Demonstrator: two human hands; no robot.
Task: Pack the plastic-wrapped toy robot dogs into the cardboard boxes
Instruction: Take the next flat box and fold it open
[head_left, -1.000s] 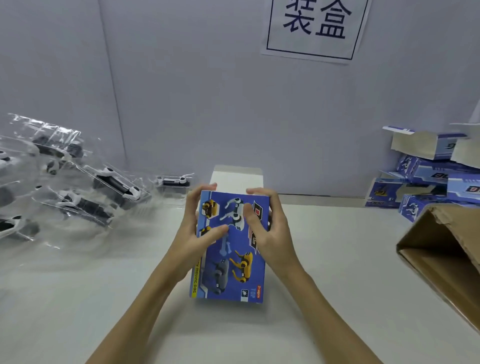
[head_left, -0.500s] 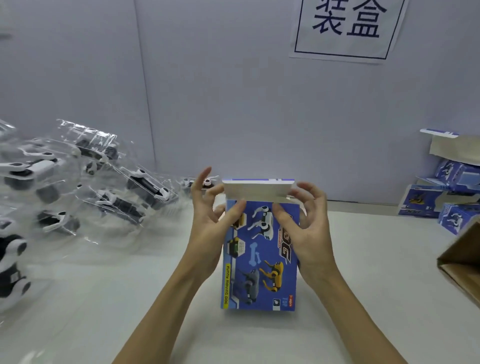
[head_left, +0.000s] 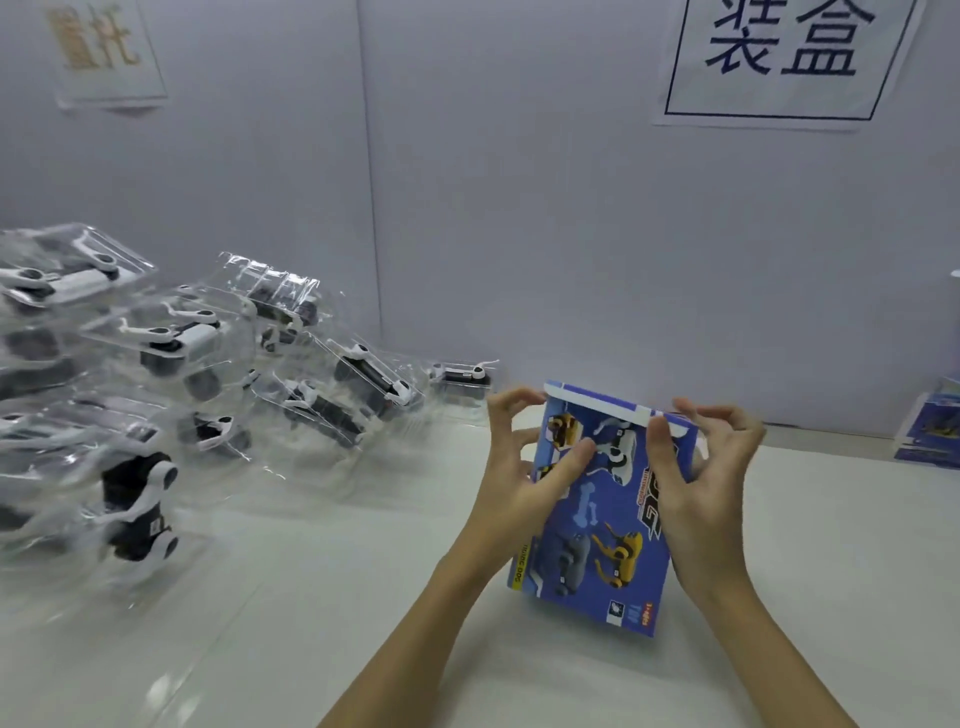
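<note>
Blue box: a printed cardboard box (head_left: 602, 514) with cartoon robot dogs on its face sits between both hands, its near end on the white desk (head_left: 322, 613) and its far end tilted up, toward the desk's right half.
Box flap: the white-edged top flap (head_left: 618, 408) is folded down across the far end, nearly shut.
Left hand: the left hand (head_left: 524, 467) grips the box's left side, thumb lying across the printed face, fingers curled over the far-left corner.
Right hand: the right hand (head_left: 701, 483) grips the right side, thumb pressed on the flap's edge, fingers spread just behind the far-right corner.
Wrapped dogs: a heap of plastic-wrapped toy robot dogs (head_left: 171, 374), black and white in clear bags, covers the desk's left side up to the back edge, well apart from the hands; the nearest bag (head_left: 462, 375) lies just left of the box's far corner.
Spare boxes: more blue boxes (head_left: 930, 431) sit at the right edge, mostly cut off.
Wall: grey panels with a framed paper sign (head_left: 784, 57) above the box.
</note>
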